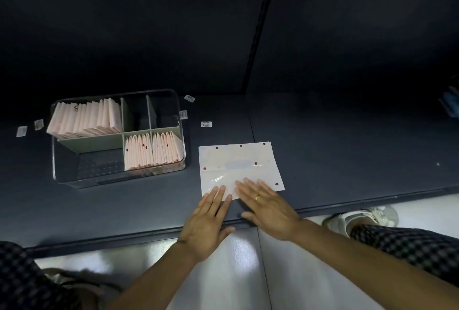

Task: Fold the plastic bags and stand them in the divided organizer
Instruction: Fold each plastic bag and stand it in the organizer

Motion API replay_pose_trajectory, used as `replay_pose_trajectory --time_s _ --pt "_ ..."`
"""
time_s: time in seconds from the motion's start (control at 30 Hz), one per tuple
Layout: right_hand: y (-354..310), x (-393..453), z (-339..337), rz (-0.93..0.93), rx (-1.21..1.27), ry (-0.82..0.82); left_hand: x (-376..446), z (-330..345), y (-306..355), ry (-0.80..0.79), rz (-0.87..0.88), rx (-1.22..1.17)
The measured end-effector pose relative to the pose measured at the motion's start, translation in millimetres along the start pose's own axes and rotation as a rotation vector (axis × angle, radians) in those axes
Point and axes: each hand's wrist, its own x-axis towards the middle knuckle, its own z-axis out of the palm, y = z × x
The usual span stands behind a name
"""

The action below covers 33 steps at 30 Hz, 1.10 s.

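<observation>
Near edge of table, at 6 o'clock: both hands rest flat on the lower margin of one plastic bag.
Bag: white with dark red dots, lying flat on the dark table, unfolded or only partly folded; I cannot tell which.
Long axis: runs roughly 9 to 3 o'clock, tilted a little clockwise.
Left hand: fingers straight and spread, tips pressing the bag's 7 o'clock corner; palm off the sheet, over the table edge.
Right hand: fingers straight and close together, pressing the 6 o'clock edge; a ring shows on one finger.
Bag from hands: almost all of it lies toward 12 o'clock of the fingertips, so a fold likely starts from this near edge.
Organizer: clear box with dividers at 10 o'clock from the bag, just beside it; the left hand is nearer.
Folded bags: pink, standing in three sections.
Free sections: the front-left one and two small rear ones look open.
</observation>
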Motion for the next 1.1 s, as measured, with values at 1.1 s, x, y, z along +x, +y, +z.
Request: replay_pose_trajectory --time_s 1.1 --pt "82 32 -30 0.698 0.995 -0.006 51 -62 -33 0.226 -0.2 -0.413"
